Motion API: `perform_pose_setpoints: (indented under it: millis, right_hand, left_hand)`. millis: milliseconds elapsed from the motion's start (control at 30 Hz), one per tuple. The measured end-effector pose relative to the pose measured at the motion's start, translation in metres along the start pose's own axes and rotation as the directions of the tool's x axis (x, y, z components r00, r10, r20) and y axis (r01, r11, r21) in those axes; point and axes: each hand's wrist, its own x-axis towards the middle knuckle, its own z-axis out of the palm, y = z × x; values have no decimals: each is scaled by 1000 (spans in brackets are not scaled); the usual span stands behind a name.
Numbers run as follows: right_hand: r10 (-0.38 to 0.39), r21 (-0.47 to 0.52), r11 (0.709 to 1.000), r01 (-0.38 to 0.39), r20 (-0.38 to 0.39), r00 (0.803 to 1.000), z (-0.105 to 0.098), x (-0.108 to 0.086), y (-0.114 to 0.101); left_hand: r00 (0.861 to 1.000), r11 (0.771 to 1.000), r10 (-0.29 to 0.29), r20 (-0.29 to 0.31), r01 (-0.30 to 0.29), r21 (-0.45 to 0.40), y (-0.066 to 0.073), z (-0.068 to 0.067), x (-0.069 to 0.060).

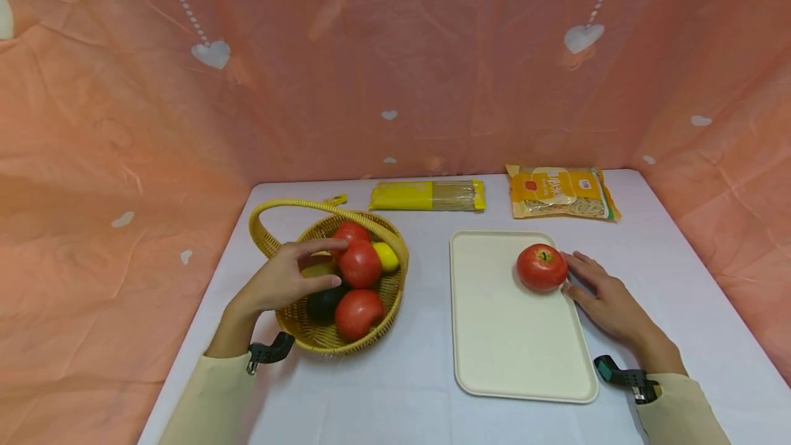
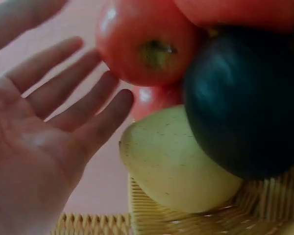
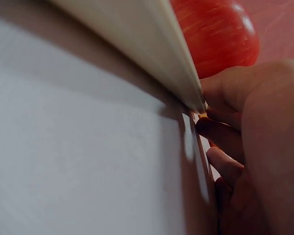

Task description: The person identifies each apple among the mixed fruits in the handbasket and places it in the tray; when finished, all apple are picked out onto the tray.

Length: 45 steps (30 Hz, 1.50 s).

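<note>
In the head view my left hand (image 1: 290,277) reaches over the rim of a wicker basket (image 1: 395,307). Its extended fingers and thumb are spread beside a red apple (image 1: 360,264). In the left wrist view the fingertips are at or very near an apple (image 2: 147,44), with a pale speckled pear (image 2: 171,161) and a dark, smooth, rounded item (image 2: 245,103) close by. My right hand (image 1: 612,301) rests at the right edge of a cream tray (image 1: 513,356), fingers relaxed, next to a red apple (image 1: 542,268) on it. Fingertips touch the tray's rim in the right wrist view.
More apples (image 1: 358,314) and a yellow lemon-like fruit (image 1: 386,257) lie in the basket, under its arched handle (image 1: 296,203). A yellow noodle pack (image 1: 426,196) and an orange-yellow food bag (image 1: 562,193) lie along the back of the white-covered table (image 1: 395,404).
</note>
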Motion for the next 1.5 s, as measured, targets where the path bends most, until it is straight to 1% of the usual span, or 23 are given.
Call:
perform_pose_setpoints:
  millis: [100,167,267,367,500,567,667,700,833,900,933,1133,1233,1400,1467,1500]
  right_hand:
    - [-2,5,1000,2,-2,1000,-1,-1,0]
    - [-2,7,1000,2,-5,1000,-1,-2,0]
    - [-1,10,1000,1,-7,1000,-1,-2,0]
    - [2,11,1000,-2,-7,1000,0,-1,0]
    - [4,7,1000,-4,-7,1000,1,0,0]
    - [-1,-1,1000,1,-13,1000,1,1,1]
    - [-9,-7,1000,9,-21,1000,1,1,1]
    - [-9,-5,1000,9,-21,1000,1,2,1]
    - [-7,1,1000,7,-20,1000,2,2,1]
    - [-5,1,1000,5,-19,1000,2,2,1]
    - [-7,-2,1000,7,-21,1000,2,2,1]
    - [-12,1,1000,12,-21,1000,2,2,1]
    - [-9,2,1000,9,-21,1000,2,2,1]
    - [-4,2,1000,4,-21,1000,3,2,2]
    - [-5,-2,1000,5,-23,1000,3,2,2]
    - [-4,-2,1000,3,-23,1000,2,2,2]
  left_hand:
    - [999,993,-28,20,26,115,6,4,12]
    - [999,978,-35,35,27,207,9,7,20]
    - [998,952,-33,56,14,306,12,11,29]
    - [997,931,-49,56,26,363,14,14,33]
    - [995,914,-89,54,60,401,15,16,31]
    - [994,905,-89,62,55,421,15,17,30]
    - [996,900,-63,62,31,435,15,18,30]
    - [997,904,-58,55,29,427,15,18,29]
    - [999,932,-41,27,29,361,14,18,29]
    - [999,941,-38,20,29,338,14,19,29]
    - [999,941,-32,17,24,337,14,19,29]
    - [1000,932,-19,-8,21,362,17,21,31]
    - [1000,926,-24,0,22,377,17,23,32]
    - [999,902,-39,25,24,430,16,25,31]
    - [999,900,-44,21,31,435,14,26,30]
    - [999,903,-40,17,29,430,14,26,30]
